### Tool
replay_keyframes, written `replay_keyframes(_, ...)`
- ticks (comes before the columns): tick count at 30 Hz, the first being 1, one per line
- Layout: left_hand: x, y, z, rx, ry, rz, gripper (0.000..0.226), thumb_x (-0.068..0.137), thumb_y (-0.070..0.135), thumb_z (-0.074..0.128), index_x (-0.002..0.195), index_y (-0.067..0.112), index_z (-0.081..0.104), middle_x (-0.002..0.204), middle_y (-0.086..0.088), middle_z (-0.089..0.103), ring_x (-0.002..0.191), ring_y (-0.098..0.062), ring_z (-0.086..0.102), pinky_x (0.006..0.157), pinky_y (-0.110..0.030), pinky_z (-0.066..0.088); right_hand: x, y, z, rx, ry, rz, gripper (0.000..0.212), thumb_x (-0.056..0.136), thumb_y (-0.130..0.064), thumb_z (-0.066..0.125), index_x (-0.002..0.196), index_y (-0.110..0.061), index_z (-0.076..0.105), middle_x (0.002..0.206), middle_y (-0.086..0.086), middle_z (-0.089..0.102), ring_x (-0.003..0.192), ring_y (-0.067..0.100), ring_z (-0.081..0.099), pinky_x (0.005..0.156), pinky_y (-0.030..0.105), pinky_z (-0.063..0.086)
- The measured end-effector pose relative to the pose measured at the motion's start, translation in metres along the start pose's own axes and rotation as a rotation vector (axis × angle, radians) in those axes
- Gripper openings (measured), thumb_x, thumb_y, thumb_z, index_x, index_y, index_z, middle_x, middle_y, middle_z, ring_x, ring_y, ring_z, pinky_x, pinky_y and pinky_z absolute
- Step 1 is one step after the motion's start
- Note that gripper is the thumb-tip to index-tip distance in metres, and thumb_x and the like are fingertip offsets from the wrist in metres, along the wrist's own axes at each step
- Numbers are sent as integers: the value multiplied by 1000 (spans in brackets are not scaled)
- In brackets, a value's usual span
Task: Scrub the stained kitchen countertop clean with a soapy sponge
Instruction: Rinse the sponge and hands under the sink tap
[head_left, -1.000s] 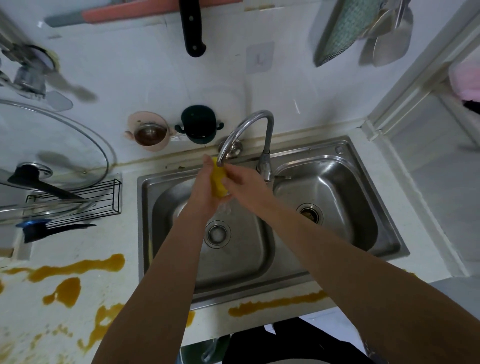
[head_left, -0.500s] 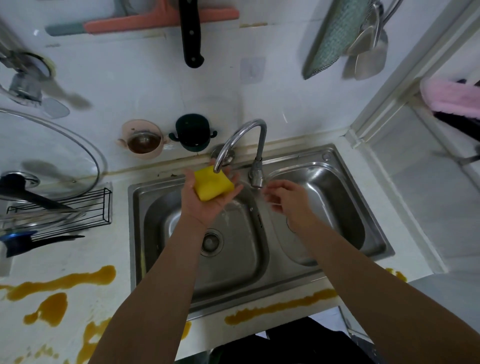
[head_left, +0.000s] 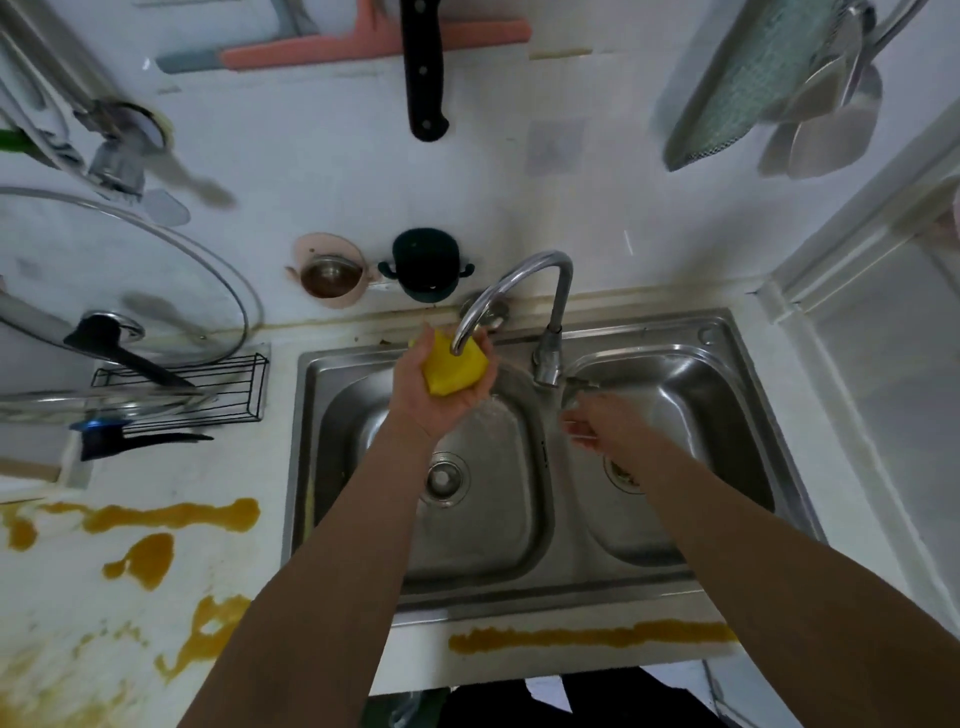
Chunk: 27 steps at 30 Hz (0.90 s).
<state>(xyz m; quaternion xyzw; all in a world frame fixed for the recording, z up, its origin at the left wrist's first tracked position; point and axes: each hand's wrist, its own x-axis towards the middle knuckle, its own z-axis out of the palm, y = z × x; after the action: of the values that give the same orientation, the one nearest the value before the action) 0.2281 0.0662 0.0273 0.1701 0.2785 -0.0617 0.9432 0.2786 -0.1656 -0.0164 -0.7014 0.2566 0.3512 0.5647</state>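
- White glossy wall tiles back a pale worktop (head_left: 197, 473), mottled and smeared with thick ochre stains (head_left: 171, 517) at the near left. One long streak (head_left: 587, 638) runs along the narrow front strip.
- Set into the worktop is a brushed stainless-steel sink (head_left: 550, 597) with two rounded basins, each with a round drain.
- A curved chrome faucet (head_left: 540, 262) arches from the far rim, its spout pointing down over the left basin.
- The sponge (head_left: 452, 369), bright yellow, soft and blocky, sits directly under the spout, above the far part of the left basin.
- The left hand (head_left: 436, 400) cups it palm up, fingers curled and clamped around its sides.
- The right hand (head_left: 608, 431) hovers over the right basin, just near of the faucet's base. Its fingers are loosely apart and grip nothing, though motion blur softens them.
- To the far left, a large domed glass lid (head_left: 156, 270) with a black knob leans over a black wire rack (head_left: 228, 384).
- On the wall hang a black knife handle (head_left: 423, 78), a pink cup (head_left: 332, 275) and a dark green cup (head_left: 426, 265).
- Shiny metal utensils (head_left: 831, 135) hang at the far right.
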Motion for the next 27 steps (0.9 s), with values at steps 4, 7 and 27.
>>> replay_keyframes(4,-12,5,-13,59,31,13,25,95,34,64,86,11,64,97,-11,61,83,-18,58,67,-29,54,30,-15,10,6,-52,-41,23,102,-14,46,114,-4,63,87,11,70,55,13,61,49,17,47)
replay_keyframes(7,-13,8,-14,138,122,23,27,97,35,63,77,18,57,73,1,54,60,-10,46,48,-19,36,46,-33,7,-38,-90,-68,20,102,-12,46,112,-6,62,73,2,73,49,7,63,44,15,46)
replay_keyframes(27,-60,-11,15,537,590,202,37,98,44,67,73,23,50,65,3,48,46,-11,37,38,-19,21,55,-18,-9,-290,-231,-83,38,107,-34,40,91,-6,62,61,3,69,60,19,61,62,27,45)
